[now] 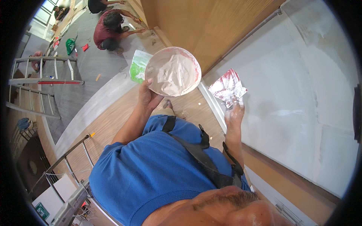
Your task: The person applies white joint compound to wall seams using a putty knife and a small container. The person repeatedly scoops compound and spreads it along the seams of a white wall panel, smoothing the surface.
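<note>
My left hand (149, 96) grips a round bowl (199, 71) from below, its thumb at the near rim. Pale pinkish-white putty (172, 73) is spread inside, with a rough, scraped surface. Beside the bowl's left rim a green putty scraper (138, 67) smeared with white sticks out; how it is held is hidden. My right hand (235, 113), coated with white, is closed on a red putty spreader (228, 86), whose blade is largely covered in putty. This spreader is in front of the whitish wall (286, 86); whether it touches the wall I cannot tell.
A wooden panel (211, 22) borders the wall ahead. Metal ladders (45, 80) stand at the left, and another metal frame (69, 165) is close at lower left. A person in a dark red shirt (107, 30) crouches on the grey floor (88, 98); other people are farther back.
</note>
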The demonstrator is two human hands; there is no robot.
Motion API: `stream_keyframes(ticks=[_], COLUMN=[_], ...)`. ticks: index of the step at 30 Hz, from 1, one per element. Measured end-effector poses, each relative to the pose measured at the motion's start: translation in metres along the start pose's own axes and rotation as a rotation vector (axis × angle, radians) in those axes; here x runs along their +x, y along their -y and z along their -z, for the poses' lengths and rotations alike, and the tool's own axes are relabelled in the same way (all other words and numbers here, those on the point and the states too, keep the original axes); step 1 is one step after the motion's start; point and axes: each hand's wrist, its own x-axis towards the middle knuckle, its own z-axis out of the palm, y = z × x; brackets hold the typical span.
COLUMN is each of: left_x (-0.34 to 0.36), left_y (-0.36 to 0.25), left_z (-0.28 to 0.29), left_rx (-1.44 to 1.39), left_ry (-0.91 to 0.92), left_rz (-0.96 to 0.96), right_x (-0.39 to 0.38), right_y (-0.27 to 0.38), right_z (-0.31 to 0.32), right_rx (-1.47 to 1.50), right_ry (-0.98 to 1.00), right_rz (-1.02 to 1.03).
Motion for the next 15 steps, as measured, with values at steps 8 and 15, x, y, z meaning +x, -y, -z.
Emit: stream_keyframes(ticks=[8,15], left_x=[0.021,0.024], left_y=[0.010,0.013], left_z=[0.025,0.030], left_rx=[-0.088,-0.076], left_ry=[-0.040,-0.031], left_rz=[0.067,-0.008], right_x=[-0.011,0.000], right_y=[0.027,0.029], right_z=[-0.015,-0.010], right_rx=[-0.391,-0.050], right_ry=[0.009,0.094], right_rz=[-0.042,-0.114])
